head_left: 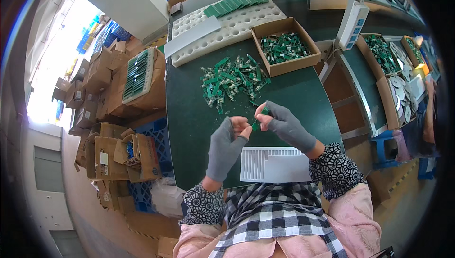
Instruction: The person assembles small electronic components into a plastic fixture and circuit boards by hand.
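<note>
Both my hands wear grey fingerless gloves and meet above the green table, in front of my body. Between thumb and fingers my right hand (288,127) pinches a small green circuit board (256,126). My left hand (226,146) is closed too, its thumb and fingertips at the lower left end of that board. Fingers cover part of the board. Just beyond lies a loose pile of small green circuit boards (219,87) with metallic connectors. Close to my body sits a white slotted tray (286,169), partly beneath my right forearm.
Behind the pile, a white foam tray with round holes (232,33) carries a row of green boards (237,3) and a white strip (192,37). An open cardboard box (296,63) of boards stands back right. Cartons (118,158) are stacked left; another person's arm (429,111) shows far right.
</note>
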Available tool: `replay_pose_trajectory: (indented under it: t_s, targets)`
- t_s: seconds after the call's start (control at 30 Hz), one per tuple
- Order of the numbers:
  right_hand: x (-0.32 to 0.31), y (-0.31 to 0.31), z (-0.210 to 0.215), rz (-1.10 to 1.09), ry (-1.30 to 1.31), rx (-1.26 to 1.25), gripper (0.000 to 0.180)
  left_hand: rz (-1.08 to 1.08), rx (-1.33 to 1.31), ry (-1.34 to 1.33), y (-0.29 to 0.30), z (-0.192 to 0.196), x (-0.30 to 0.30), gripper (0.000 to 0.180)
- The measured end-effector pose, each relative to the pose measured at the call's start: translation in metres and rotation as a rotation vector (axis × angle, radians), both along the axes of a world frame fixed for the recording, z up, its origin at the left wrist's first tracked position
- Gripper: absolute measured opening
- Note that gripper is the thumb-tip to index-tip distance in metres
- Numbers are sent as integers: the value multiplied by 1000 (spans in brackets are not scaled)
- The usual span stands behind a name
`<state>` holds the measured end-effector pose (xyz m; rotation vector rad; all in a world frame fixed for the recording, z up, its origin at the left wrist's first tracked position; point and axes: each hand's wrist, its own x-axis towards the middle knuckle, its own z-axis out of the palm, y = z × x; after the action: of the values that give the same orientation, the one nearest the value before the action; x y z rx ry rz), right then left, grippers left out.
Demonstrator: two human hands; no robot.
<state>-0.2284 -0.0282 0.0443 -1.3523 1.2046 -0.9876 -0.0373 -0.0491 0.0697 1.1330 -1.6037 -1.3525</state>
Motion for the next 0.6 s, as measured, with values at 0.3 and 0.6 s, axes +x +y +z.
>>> replay_pose_trajectory:
  t_s: [0.3, 0.6]
  targets:
    - [5, 40, -13, -189, -584, 74, 20, 21, 341, 253, 36, -20, -12, 20]
    - [-9, 54, -15, -215, -139, 46, 21, 56, 431, 357, 33, -54, -8, 16]
